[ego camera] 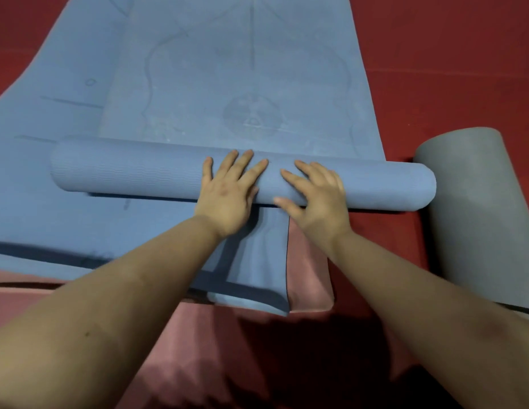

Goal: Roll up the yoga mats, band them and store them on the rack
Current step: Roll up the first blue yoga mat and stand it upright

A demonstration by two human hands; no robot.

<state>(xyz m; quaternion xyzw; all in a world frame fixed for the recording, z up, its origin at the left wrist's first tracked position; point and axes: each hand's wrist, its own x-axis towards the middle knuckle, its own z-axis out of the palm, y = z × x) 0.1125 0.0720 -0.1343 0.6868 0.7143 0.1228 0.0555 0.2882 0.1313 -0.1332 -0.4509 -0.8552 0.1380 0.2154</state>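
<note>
A blue yoga mat lies stretched away from me on the red floor, its near end wound into a thick roll lying crosswise. My left hand presses flat on the roll's middle with fingers spread. My right hand lies beside it on the roll, fingers straight, thumb against the roll's near side. A second blue mat lies flat underneath to the left, at an angle. No band or rack is in view.
A grey rolled mat lies on the floor at the right, close to the blue roll's end. A pink mat sits under the blue ones near me. Red floor surrounds everything.
</note>
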